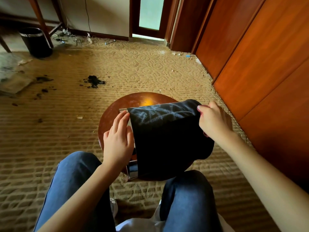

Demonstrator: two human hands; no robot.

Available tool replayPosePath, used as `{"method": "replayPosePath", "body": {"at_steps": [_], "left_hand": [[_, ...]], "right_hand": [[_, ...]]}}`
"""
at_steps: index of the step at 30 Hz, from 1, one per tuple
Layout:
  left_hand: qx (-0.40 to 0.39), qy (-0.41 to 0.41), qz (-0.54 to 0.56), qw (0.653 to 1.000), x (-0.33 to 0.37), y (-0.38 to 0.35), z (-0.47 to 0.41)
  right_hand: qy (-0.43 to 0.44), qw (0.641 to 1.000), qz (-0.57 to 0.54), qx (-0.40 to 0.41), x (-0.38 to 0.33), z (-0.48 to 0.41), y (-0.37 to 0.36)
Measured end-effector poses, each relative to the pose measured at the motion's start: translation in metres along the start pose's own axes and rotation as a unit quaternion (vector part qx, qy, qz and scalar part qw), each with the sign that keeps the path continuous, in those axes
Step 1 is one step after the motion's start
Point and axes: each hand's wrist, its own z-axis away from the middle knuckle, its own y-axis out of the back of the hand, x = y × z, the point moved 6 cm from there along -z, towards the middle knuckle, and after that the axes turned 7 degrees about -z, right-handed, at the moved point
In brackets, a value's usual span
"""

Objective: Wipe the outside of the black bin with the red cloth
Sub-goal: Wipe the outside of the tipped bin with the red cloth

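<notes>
Jeans (73, 178) fill the 6 o'clock edge of the head view, the knees spread either side of a small round wooden table (113, 111). On that table, at the centre of the frame, the black bin (167, 139) lies on its side, its chrome rim (133, 168) turned towards 7 o'clock and its closed base towards 2 o'clock.

At 9 o'clock of the bin, the left hand (118, 139) rests on the rim end with fingers fairly straight, steadying and gripping nothing. At the base end, at 2 o'clock of the bin, the right hand (214, 121) has its fingers curled. Only slivers of the red cloth (205, 134) peek out beneath the palm, so it appears bunched in that hand and pressed against the bin. The hands are well apart, one at each end.

Pale dust streaks (158, 113) cover the bin's upward-facing side towards 12 o'clock, while the nearer flank looks evenly dark, though shadow may hide dirt there. My judgement is that the wiping is at an early or middle stage. The dusty band is not yet cleaned, and the underside against the table cannot be seen.

Beyond lies patterned carpet (66, 114), with dark debris (94, 81) at 10 o'clock and a second bin (36, 42) upright at 11 o'clock.
</notes>
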Motion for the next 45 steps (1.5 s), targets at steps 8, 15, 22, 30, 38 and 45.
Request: {"method": "replayPosePath", "body": {"at_steps": [8,15,22,30,38,45], "left_hand": [[-0.003,0.023,-0.017,1.000,-0.002,0.000,-0.016],[-0.006,0.005,-0.093,0.996,0.000,0.004,-0.010],[0.001,0.024,-0.056,0.998,0.000,0.000,-0.015],[0.005,0.025,-0.053,0.998,-0.003,0.002,-0.019],[0.003,0.041,0.025,0.999,-0.002,-0.002,-0.013],[-0.015,0.059,0.020,0.998,-0.009,-0.003,-0.030]], "right_hand": [[0.066,0.991,0.114,-0.027,-0.016,0.031,-0.003],[0.023,0.993,0.094,-0.064,-0.026,-0.016,-0.002],[0.098,0.991,0.076,-0.041,-0.028,0.043,0.000],[0.004,0.998,0.020,-0.066,-0.031,0.001,0.001],[0.011,0.998,-0.036,-0.048,-0.020,0.009,-0.002],[0.050,0.993,-0.102,-0.008,-0.036,0.031,-0.010]]}}
